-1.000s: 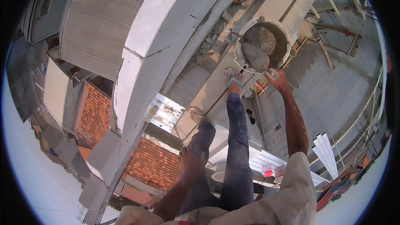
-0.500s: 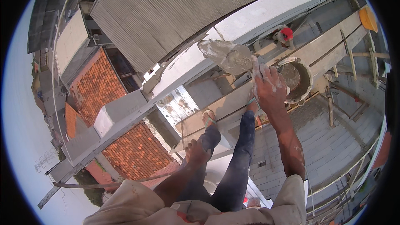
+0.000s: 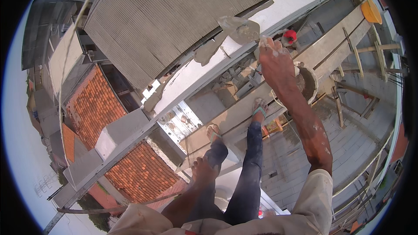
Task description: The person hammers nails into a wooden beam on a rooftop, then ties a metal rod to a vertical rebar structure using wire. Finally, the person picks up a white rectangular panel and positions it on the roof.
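My right hand [image 3: 275, 58] is closed round the handle of a mortar-covered trowel [image 3: 246, 31], the handle mostly hidden by the fingers. The trowel's wide blade lies over the white wall ledge [image 3: 300, 8], close to the corrugated roof. Grey wet mortar [image 3: 207, 53] is smeared on the ledge beside the blade. Below my right wrist stands a bucket [image 3: 314, 82], partly covered by the forearm, its rim crusted with mortar. My left hand [image 3: 204, 169] rests on my left knee, fingers laid over the dark trousers, holding nothing.
My sandalled feet stand on narrow wooden planks [image 3: 230, 115] high above a block-paved floor [image 3: 296, 161]. A person in a red cap [image 3: 289, 37] is lower down, beyond the planks. A yellow helmet-like object [image 3: 371, 11] lies at the planks' far right end. Timber props [image 3: 337, 106] stand below.
My right hand has carried the trowel from near the bucket up and away onto the ledge. More grey mortar shows along the ledge. My left hand stays on the knee.
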The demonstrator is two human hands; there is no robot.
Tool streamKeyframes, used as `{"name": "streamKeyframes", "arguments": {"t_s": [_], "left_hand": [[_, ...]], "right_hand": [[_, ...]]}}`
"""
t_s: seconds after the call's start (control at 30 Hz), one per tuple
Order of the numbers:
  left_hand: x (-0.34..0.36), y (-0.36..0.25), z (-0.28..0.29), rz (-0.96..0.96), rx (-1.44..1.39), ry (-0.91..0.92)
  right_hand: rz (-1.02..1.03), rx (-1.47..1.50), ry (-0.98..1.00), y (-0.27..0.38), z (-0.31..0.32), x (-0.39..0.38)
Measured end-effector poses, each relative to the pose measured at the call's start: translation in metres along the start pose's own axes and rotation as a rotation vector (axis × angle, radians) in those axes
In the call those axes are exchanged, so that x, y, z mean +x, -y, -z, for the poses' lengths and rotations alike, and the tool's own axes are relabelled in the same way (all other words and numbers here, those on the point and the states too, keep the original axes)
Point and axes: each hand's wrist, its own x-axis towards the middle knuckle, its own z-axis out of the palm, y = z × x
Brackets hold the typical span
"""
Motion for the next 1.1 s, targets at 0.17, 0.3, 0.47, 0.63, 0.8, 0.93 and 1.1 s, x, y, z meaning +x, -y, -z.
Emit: {"name": "streamKeyframes", "arguments": {"t_s": [0.17, 0.3, 0.47, 0.63, 0.8, 0.93, 1.1], "left_hand": [[0.001, -0.014, 0.002, -0.02, 0.022, -0.013], [-0.003, -0.033, 0.003, 0.032, 0.049, 0.051], [0.004, -0.039, -0.005, 0.006, 0.1, 0.028], [0.011, -0.04, -0.005, -0.058, 0.121, 0.006], [0.017, -0.044, -0.008, -0.069, 0.168, -0.004], [0.015, -0.048, -0.007, -0.054, 0.165, 0.009], [0.014, -0.053, -0.004, -0.05, 0.177, 0.006]], "right_hand": [[0.146, 0.537, -0.104, 0.067, 0.0, -0.065], [-0.321, 0.785, -0.033, 0.059, -0.038, -0.164], [-1.012, 0.75, 0.394, -0.036, -0.177, -0.279], [-1.193, 0.514, 0.619, -0.122, -0.292, -0.276], [-0.978, 0.431, 0.72, -0.117, -0.358, -0.24], [-1.067, 0.725, 0.663, -0.118, -0.353, -0.258], [-1.244, 1.041, 0.357, -0.117, -0.31, -0.341]]}}
